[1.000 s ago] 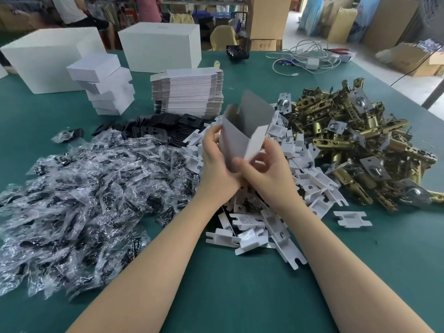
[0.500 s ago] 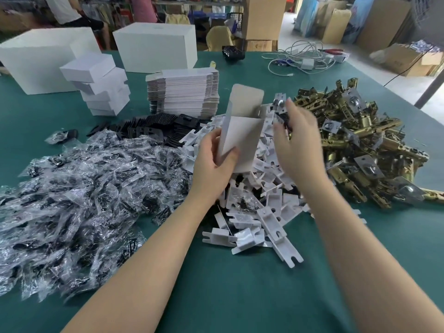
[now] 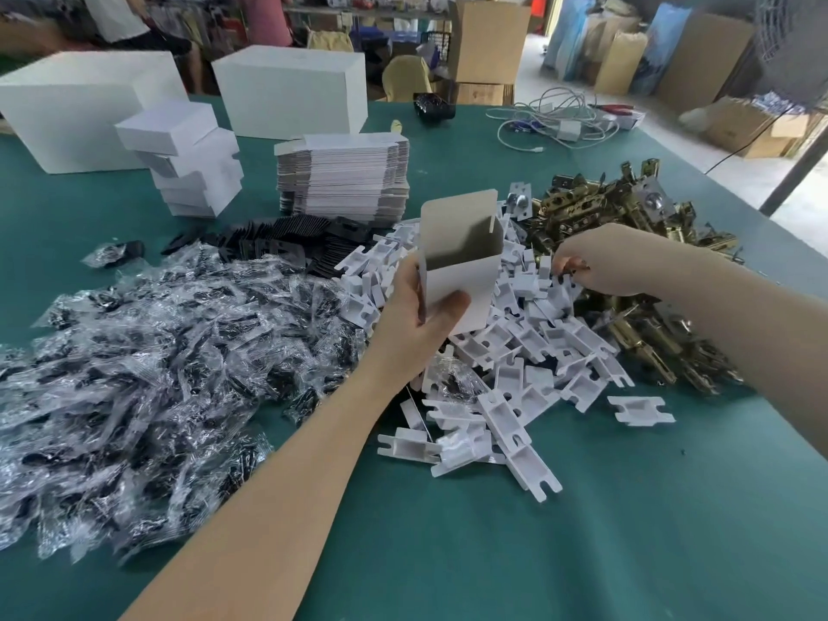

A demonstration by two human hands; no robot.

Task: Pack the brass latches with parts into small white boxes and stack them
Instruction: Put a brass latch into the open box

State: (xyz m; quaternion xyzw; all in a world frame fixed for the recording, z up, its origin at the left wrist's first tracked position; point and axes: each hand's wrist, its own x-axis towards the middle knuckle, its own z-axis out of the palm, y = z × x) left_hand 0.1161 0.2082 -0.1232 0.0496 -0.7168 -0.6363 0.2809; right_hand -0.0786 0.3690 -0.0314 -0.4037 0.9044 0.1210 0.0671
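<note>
Left hand [image 3: 419, 320] grips an open box [image 3: 457, 280] upright, thumb on the front face, top flap standing up, nothing visible inside as far as I can see. Right hand [image 3: 614, 259] is down at the seam btw the white inserts [image 3: 528, 351] and the brass latches [image 3: 627, 217], fingers curled and pinching something small and dark. Can't tell if it's a latch or another part tbh.

Finished boxes [image 3: 188, 159] sit stacked at the back left, flat blanks [image 3: 342, 177] next to them, bagged parts [image 3: 148, 365] heaped on the left.

What could go sideways imo:
- latches are a tangled pile, so pulling one prob drags neighbours along and scatters them across the table [image 3: 582, 531]
- box is held by one hand low on one side only, so shoving a heavy latch in could crush a wall or pop the bottom flaps
- standing flap could get bent if the part catches it
- easy to skip a bag or insert w/ three piles this close together
</note>
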